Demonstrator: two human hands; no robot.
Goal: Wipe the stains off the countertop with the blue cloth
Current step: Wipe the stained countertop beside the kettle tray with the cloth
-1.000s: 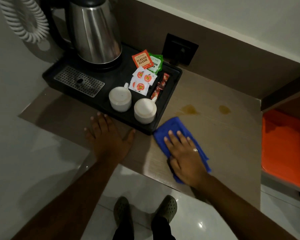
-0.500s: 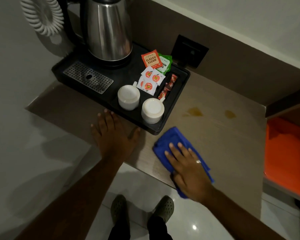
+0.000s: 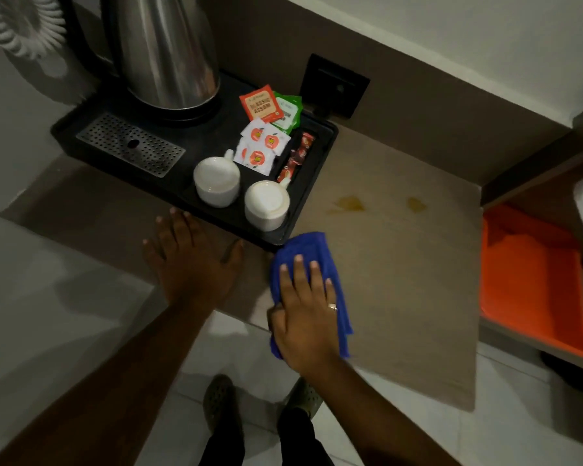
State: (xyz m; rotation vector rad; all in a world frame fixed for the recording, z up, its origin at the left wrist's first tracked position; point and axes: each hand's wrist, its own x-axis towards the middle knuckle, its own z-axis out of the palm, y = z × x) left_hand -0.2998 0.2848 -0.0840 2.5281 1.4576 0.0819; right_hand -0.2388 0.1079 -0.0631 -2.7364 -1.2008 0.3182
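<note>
flat and straight-fingered, the right hand [image 3: 308, 317] presses the blue cloth [image 3: 317, 245] onto the countertop [image 3: 401, 280]; the left hand [image 3: 192, 264] rests spread, holding nothing; stains [image 3: 350, 203] lie beyond.

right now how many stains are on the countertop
2. One stain lies on the countertop just right of the tray; the other stain is farther right. Both are beyond the cloth; cloth or tray may hide more.

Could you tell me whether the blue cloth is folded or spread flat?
Folded: the blue cloth forms a narrow bunched pad under the right hand.
</note>
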